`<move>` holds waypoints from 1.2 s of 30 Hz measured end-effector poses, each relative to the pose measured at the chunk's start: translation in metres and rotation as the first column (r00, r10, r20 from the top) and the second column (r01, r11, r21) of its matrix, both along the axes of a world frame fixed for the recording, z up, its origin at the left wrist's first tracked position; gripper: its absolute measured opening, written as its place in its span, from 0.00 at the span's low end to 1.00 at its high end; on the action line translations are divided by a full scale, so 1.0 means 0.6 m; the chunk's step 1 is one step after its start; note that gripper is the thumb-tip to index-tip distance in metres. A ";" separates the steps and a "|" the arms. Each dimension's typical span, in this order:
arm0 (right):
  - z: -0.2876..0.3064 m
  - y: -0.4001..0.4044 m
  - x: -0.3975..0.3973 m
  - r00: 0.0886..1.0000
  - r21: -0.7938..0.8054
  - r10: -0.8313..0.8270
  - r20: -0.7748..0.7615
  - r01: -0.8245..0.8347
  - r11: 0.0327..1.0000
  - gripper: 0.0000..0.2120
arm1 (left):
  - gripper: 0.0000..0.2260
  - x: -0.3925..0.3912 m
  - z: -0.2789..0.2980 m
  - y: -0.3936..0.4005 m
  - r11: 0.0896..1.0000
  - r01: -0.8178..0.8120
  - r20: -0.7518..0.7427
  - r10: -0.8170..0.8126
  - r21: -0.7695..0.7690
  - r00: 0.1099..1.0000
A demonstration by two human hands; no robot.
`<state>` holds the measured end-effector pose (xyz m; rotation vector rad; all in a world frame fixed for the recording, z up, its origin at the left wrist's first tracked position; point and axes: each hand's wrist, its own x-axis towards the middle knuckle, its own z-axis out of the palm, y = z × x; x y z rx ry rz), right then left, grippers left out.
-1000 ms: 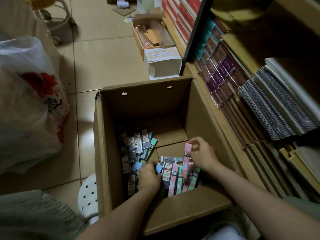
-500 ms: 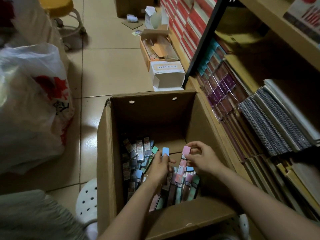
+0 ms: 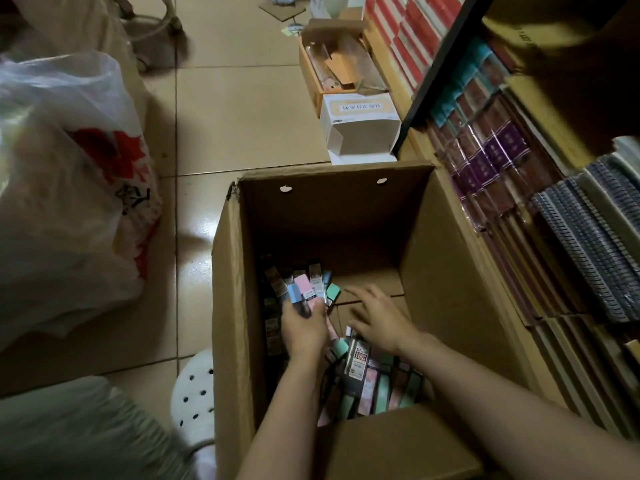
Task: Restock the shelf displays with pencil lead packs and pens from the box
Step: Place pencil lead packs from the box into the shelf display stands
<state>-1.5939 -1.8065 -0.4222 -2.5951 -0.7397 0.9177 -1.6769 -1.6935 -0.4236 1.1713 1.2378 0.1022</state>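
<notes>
1. Tiled floor [image 3: 242,126] fills the room's upper left; a tall cardboard box [image 3: 232,306] stands at centre, with shelves [image 3: 519,237] of notebooks running from 1 to 4 o'clock and a plastic bag [image 3: 69,202] at 9 o'clock.
2. Half a second ago each hand held one pack: blue-capped in the left, pink-capped in the right. Now both sit in the left hand [image 3: 304,327], its fingers curled round the blue pack [image 3: 295,294] and the pink pack [image 3: 306,287], side by side and touching.
3. Right hand [image 3: 377,317] has let go; its fingers are spread and hold nothing, hovering low over the box floor at about 3 o'clock from the left hand. It is motion-blurred.
4. My reading: the left hand is gathering a bundle while the right goes for more, so no stock has reached the shelves yet.
5. Count: two packs in hand. Loose lead packs [image 3: 367,379] lie in two heaps on the box floor, one at 11 o'clock of the hands, one at 6 o'clock; well over a dozen, too overlapped and dim for an exact count. No pens can be told apart.
6. Two smaller boxes [image 3: 360,129] sit on the floor at 12 o'clock.
</notes>
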 end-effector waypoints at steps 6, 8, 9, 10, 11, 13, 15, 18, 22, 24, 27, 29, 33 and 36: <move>-0.048 -0.004 -0.021 1.000 -0.240 0.014 -0.019 -0.018 0.971 0.39 | 0.14 0.004 -0.012 -0.004 0.999 0.011 -0.038 -0.013 -0.039 0.999; -0.053 -0.021 -0.025 0.999 -0.184 -0.046 0.023 0.050 0.982 0.34 | 0.13 0.007 -0.013 -0.008 0.999 0.033 -0.026 -0.034 -0.038 0.999; -0.053 -0.028 -0.026 0.996 -0.152 -0.075 0.048 0.081 0.985 0.31 | 0.13 0.007 -0.014 -0.010 0.998 0.036 -0.031 -0.037 -0.046 0.999; -0.053 -0.034 -0.026 0.993 -0.129 -0.100 0.063 0.108 0.986 0.30 | 0.13 0.006 -0.015 -0.011 0.998 0.041 -0.037 -0.043 -0.053 0.998; -0.052 -0.039 -0.026 0.990 -0.113 -0.126 0.062 0.133 0.985 0.29 | 0.12 0.005 -0.013 -0.012 0.997 0.051 -0.043 -0.054 -0.058 0.998; -0.047 -0.045 -0.027 0.983 -0.083 -0.181 0.036 0.183 0.979 0.26 | 0.12 0.003 -0.008 -0.015 0.995 0.080 -0.041 -0.083 -0.063 0.996; -0.040 -0.047 -0.026 0.967 -0.028 -0.254 0.026 0.255 0.967 0.22 | 0.12 0.002 0.002 -0.017 0.993 0.110 -0.027 -0.112 -0.053 0.993; -0.017 -0.048 -0.022 0.914 0.022 -0.401 -0.065 0.403 0.915 0.17 | 0.13 0.003 0.019 -0.018 0.988 0.148 -0.010 -0.149 -0.042 0.989; 0.054 -0.058 -0.012 0.860 0.064 -0.494 -0.126 0.504 0.861 0.13 | 0.08 0.013 0.065 -0.019 0.981 0.191 0.032 -0.190 -0.032 0.981; 0.107 -0.064 -0.006 0.885 0.118 -0.462 -0.060 0.466 0.877 0.08 | 0.06 0.026 0.105 -0.017 0.961 0.275 0.076 -0.272 -0.028 0.959; 0.197 -0.077 0.009 0.897 0.254 -0.430 0.102 0.394 0.883 0.05 | 0.03 0.057 0.188 -0.006 0.888 0.451 0.198 -0.428 -0.090 0.882; 0.264 -0.089 0.021 0.870 0.341 -0.449 0.203 0.367 0.866 0.05 | 0.02 0.080 0.249 0.001 0.784 0.607 0.321 -0.545 -0.135 0.775; 0.392 -0.125 0.040 0.805 0.526 -0.550 0.225 0.375 0.763 0.03 | 0.07 0.124 0.359 0.006 0.554 0.824 0.338 -0.803 0.119 0.491; 0.479 -0.162 0.046 0.769 0.637 -0.616 0.173 0.390 0.665 0.04 | 0.05 0.144 0.420 -0.002 0.440 0.854 0.306 -0.883 0.278 0.355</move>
